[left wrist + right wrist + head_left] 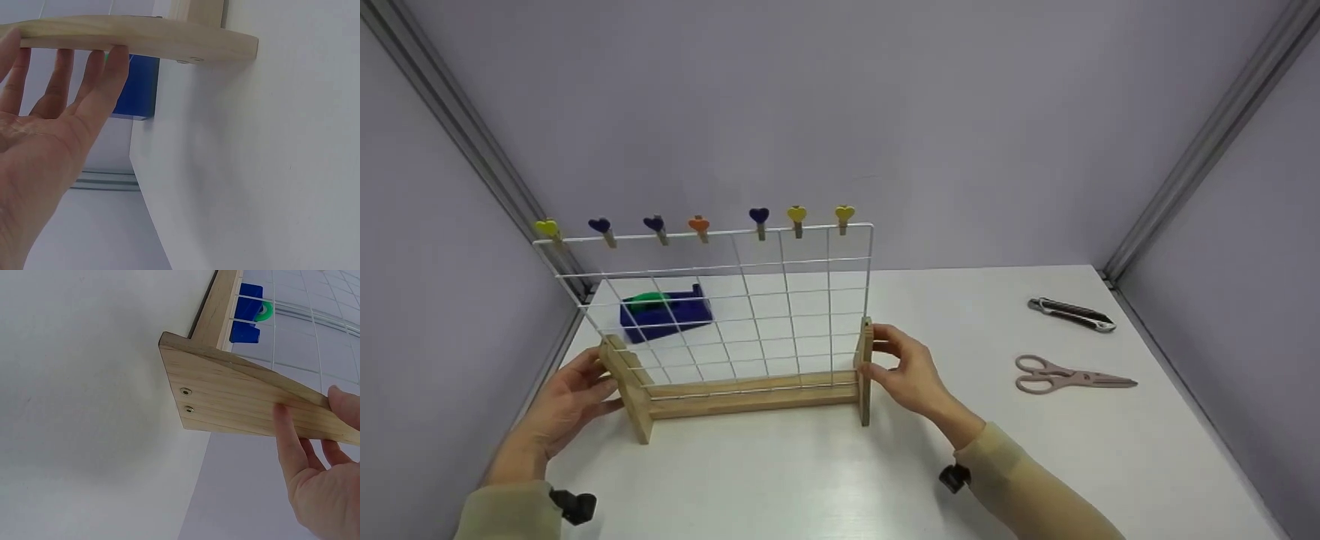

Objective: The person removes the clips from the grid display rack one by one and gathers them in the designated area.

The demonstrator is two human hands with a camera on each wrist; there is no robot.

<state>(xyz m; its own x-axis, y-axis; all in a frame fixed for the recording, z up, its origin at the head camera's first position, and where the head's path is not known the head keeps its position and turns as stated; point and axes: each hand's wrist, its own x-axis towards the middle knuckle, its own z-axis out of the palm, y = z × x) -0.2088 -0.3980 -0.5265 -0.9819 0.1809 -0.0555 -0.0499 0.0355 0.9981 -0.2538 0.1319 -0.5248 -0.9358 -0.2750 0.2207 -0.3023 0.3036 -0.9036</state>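
A white wire grid rack (765, 296) stands on a wooden base (754, 401) with a board at each end. Several small heart-topped clothespins (699, 226) in yellow, dark blue and orange are clipped along its top wire. My left hand (566, 405) holds the left end board (208, 45), fingertips against its outer face. At the other side, my right hand (911, 375) grips the right end board (236, 391), thumb on the near edge and fingers against the outer face. Two metal screws show low on that board in the right wrist view.
Behind the grid sits a blue tape dispenser (682, 313) with a green roll (649, 301). Toward the table's right lie a black utility knife (1072, 313) and, nearer, pinkish scissors (1072, 375). Pale walls (960, 135) enclose the white table (780, 480) at the back and sides.
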